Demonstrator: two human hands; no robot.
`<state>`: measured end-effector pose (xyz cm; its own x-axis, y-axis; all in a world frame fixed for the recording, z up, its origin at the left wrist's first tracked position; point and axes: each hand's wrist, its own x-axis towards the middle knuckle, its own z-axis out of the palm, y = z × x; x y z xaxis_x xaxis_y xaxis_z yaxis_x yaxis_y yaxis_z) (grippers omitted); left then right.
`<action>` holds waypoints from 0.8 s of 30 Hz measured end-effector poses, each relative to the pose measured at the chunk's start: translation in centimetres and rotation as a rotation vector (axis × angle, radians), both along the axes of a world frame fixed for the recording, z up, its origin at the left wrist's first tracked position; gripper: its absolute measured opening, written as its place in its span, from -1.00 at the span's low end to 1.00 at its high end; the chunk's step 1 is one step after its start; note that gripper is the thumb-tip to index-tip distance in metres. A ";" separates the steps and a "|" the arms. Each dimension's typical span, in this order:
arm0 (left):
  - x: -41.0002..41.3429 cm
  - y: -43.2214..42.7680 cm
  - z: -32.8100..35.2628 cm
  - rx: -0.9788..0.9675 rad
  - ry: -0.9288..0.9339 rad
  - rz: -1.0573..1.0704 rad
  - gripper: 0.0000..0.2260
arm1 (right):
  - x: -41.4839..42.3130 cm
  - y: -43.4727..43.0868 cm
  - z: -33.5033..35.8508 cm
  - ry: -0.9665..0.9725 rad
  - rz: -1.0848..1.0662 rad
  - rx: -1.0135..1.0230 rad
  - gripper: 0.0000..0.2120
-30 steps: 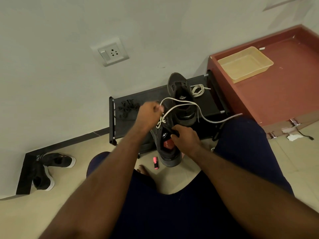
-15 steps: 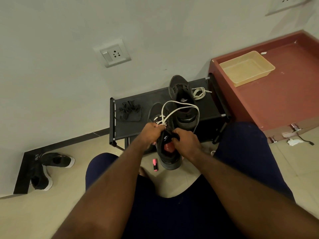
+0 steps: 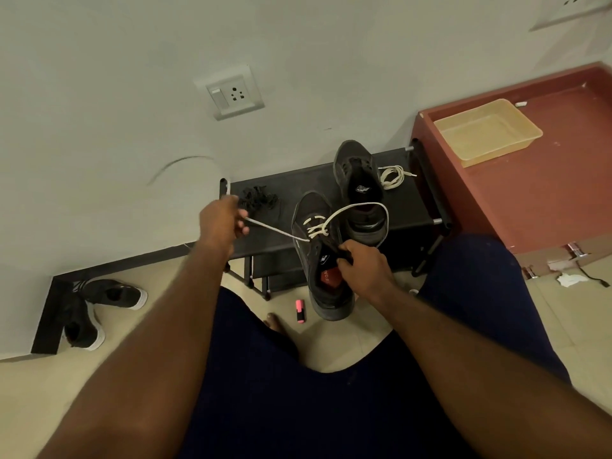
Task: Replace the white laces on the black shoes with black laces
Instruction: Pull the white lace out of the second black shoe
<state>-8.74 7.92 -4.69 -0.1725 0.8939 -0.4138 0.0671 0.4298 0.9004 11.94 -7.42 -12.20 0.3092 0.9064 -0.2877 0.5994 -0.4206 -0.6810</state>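
Observation:
My right hand (image 3: 362,266) grips the collar of a black shoe (image 3: 323,256), held up in front of the black rack (image 3: 424,190). A white lace (image 3: 278,230) is still threaded through the shoe's lower eyelets. My left hand (image 3: 223,223) pinches one strand of it, stretched taut to the left. Another loop of the lace arcs over to the right. A second black shoe (image 3: 359,190) without laces stands on the rack. Beside it lies a removed white lace (image 3: 394,175). A bundle of black laces (image 3: 260,198) sits on the rack's left part.
A pink marker (image 3: 300,311) lies on the tiled floor between my knees. Two black sneakers with white soles (image 3: 99,309) lie at the left by the wall. A red-brown cabinet top (image 3: 546,193) with a yellow tray (image 3: 486,132) stands at the right.
My left hand has moved from the shoe's eyelets out to the left, drawing a strand of the white lace taut. The right hand keeps its hold on the shoe.

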 end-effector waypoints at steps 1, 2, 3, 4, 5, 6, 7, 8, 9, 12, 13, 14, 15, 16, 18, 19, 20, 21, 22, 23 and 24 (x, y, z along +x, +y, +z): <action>0.2 -0.4 -0.4 -0.013 0.100 -0.099 -0.86 | 0.0 0.0 0.0 -0.005 -0.001 -0.001 -0.77; 0.5 -1.0 -0.9 -0.022 0.186 -0.198 -0.80 | 0.0 0.0 0.0 -0.011 -0.001 -0.004 -0.76; 0.9 -1.5 -1.5 -0.030 0.268 -0.291 -0.72 | -0.1 0.0 0.0 -0.015 0.000 -0.004 -0.75; 1.5 -2.2 -2.0 -0.037 0.350 -0.375 -0.62 | -0.1 0.0 0.1 -0.017 0.000 -0.002 -0.75; 2.1 -3.1 -2.5 -0.032 0.429 -0.445 -0.51 | -0.1 -0.1 0.2 -0.021 0.001 0.000 -0.75; 2.7 -4.0 -2.9 -0.014 0.492 -0.510 -0.46 | -0.2 -0.1 0.2 -0.026 -0.001 -0.001 -0.75; 3.4 -5.2 -3.2 0.009 0.515 -0.560 -0.42 | -0.2 -0.1 0.3 -0.031 -0.003 -0.001 -0.76; 4.2 -6.3 -3.5 0.027 0.501 -0.594 -0.40 | -0.2 -0.2 0.3 -0.037 -0.005 -0.002 -0.77; 4.8 -7.5 -3.8 0.039 0.450 -0.618 -0.39 | -0.2 -0.2 0.4 -0.046 -0.006 -0.005 -0.78; 5.8 -10.3 -5.3 0.021 0.264 -0.641 -0.20 | -0.3 -0.3 0.6 -0.090 -0.016 -0.020 -0.79; 5.9 -10.9 -5.9 0.035 0.305 -0.648 -0.18 | -0.3 -0.4 0.8 -0.103 -0.020 -0.020 -0.78; 5.9 -11.3 -6.7 0.061 0.412 -0.662 -0.25 | -0.4 -0.5 0.9 -0.109 -0.023 -0.019 -0.78; 6.0 -11.5 -7.1 0.098 0.550 -0.677 -0.41 | -0.6 -0.6 1.1 -0.110 -0.022 -0.017 -0.78; 6.1 -11.7 -7.2 0.126 0.690 -0.680 -0.57 | -0.8 -0.7 1.2 -0.107 -0.020 -0.014 -0.79; 6.3 -11.9 -6.8 0.142 0.869 -0.648 -0.78 | -1.5 -0.9 1.3 -0.097 -0.004 -0.013 -0.81; 6.3 -11.9 -6.7 0.147 0.902 -0.638 -0.81 | -1.8 -1.0 1.3 -0.097 0.007 -0.014 -0.81; 6.3 -11.9 -6.7 0.157 0.926 -0.640 -0.82 | -2.0 -1.1 1.3 -0.098 0.016 -0.018 -0.82; 6.2 -11.9 -6.8 0.166 0.948 -0.652 -0.81 | -2.1 -1.2 1.2 -0.096 0.018 -0.025 -0.83; 6.1 -12.0 -6.9 0.169 0.963 -0.660 -0.81 | -2.1 -1.2 1.2 -0.086 0.014 -0.033 -0.83; 6.1 -12.2 -6.9 0.175 0.965 -0.665 -0.81 | -2.1 -1.2 1.2 -0.078 0.007 -0.038 -0.82; 6.1 -12.3 -7.0 0.175 0.959 -0.669 -0.81 | -2.1 -1.2 1.2 -0.074 -0.001 -0.038 -0.81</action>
